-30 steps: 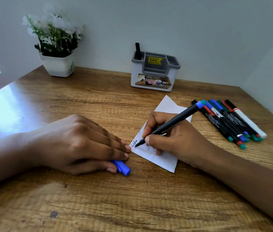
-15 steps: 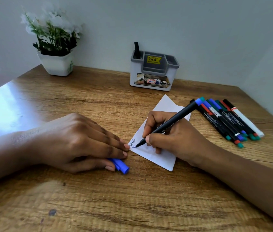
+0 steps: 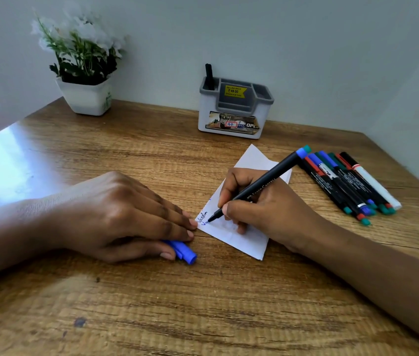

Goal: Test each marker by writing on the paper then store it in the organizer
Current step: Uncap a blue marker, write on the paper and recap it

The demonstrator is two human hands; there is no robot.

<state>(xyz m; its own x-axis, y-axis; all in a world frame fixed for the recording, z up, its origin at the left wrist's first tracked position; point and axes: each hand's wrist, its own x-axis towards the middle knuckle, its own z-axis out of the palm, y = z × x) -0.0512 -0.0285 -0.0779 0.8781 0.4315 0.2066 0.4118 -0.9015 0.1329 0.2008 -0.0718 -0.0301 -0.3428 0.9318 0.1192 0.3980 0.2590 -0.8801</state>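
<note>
My right hand (image 3: 262,204) grips a black marker with a blue end (image 3: 259,186), its tip touching the white paper (image 3: 239,235) beside handwritten words near the paper's left corner. My left hand (image 3: 126,217) lies on the table, fingertips pressing the paper's left corner, and it holds the blue cap (image 3: 184,253) under its fingers. Several capped markers (image 3: 349,186) lie in a row to the right of the paper. The grey and white organizer (image 3: 235,109) stands at the back by the wall, with one black marker (image 3: 208,74) upright in its left compartment.
A white pot with a flowering plant (image 3: 85,73) stands at the back left. The wooden table (image 3: 203,304) meets walls at the back and at the right, close behind the row of markers.
The marker tip has moved slightly down the paper and a second line of blue writing has begun under the first word. My left hand stays put.
</note>
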